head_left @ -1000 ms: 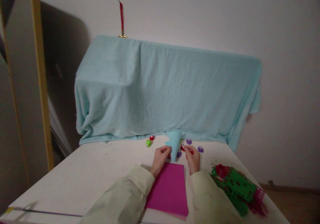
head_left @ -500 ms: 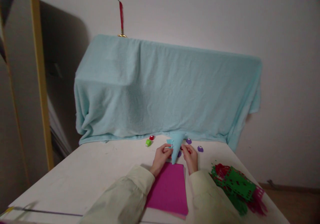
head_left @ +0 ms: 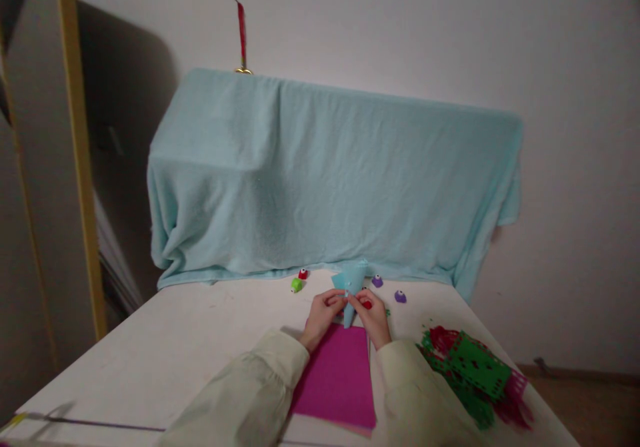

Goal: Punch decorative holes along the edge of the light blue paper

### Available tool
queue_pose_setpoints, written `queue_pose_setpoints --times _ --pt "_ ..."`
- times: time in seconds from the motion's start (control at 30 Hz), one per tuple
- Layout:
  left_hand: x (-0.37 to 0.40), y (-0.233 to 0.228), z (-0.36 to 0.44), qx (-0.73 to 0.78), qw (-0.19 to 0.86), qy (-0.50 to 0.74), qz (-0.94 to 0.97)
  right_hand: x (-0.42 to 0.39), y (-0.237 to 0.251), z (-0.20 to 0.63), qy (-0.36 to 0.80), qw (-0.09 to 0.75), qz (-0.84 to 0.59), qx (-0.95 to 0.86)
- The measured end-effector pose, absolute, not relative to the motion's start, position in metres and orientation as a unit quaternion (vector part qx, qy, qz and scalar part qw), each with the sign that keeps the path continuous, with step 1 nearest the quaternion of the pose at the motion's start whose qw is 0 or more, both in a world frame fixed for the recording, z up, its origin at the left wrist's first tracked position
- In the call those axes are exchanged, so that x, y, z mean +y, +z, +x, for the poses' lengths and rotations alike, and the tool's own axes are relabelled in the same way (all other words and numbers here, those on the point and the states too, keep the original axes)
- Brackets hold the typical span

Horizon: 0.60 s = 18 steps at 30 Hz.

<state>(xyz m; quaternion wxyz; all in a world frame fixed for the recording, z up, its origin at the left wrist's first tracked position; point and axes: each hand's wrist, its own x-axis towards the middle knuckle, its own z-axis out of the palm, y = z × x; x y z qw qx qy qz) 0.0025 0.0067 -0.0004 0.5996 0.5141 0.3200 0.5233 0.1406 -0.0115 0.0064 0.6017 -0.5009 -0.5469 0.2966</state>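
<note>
Left hand: the left hand (head_left: 324,308) was closed in a pinch on the left edge of the light blue paper piece (head_left: 349,284), fingers curled, its cream sleeve reaching back to the near edge of the tabletop (head_left: 165,354).
Right hand: the right hand (head_left: 373,312) pinched the same piece from the right; a small red punch (head_left: 367,304) showed at its fingers, but whether it was gripped could not be made out.
Light blue paper piece: thin and soft-looking, roughly cone-shaped, point down between both hands, wider end up, toward the far edge of the tabletop; its top edge blended with the cloth behind.
Magenta sheet: a flat, matte, rectangular magenta sheet (head_left: 337,380) lay just nearer than the hands, its near part crossed by the sleeves.
Small punches: two purple punches (head_left: 388,289), rounded and plastic, sat just beyond the right hand; a green punch (head_left: 297,285) and another red one (head_left: 303,274) lay near the left hand, along the far edge.
Cut scraps: a heap of green and red perforated scraps (head_left: 475,374) lay at the right edge.
Blanket: a fleecy light blue blanket (head_left: 325,180) draped over a boxy shape that stayed hidden beneath it, at the far edge.
</note>
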Motion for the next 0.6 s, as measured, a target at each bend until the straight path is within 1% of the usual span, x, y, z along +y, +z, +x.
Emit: queue_pose_setpoints --times 0.6 --pt "0.0042 0.0058 0.0009 0.334 0.603 0.513 0.511 -0.0163 0.0139 0.1382 0.289 0.599 -0.498 -0.557"
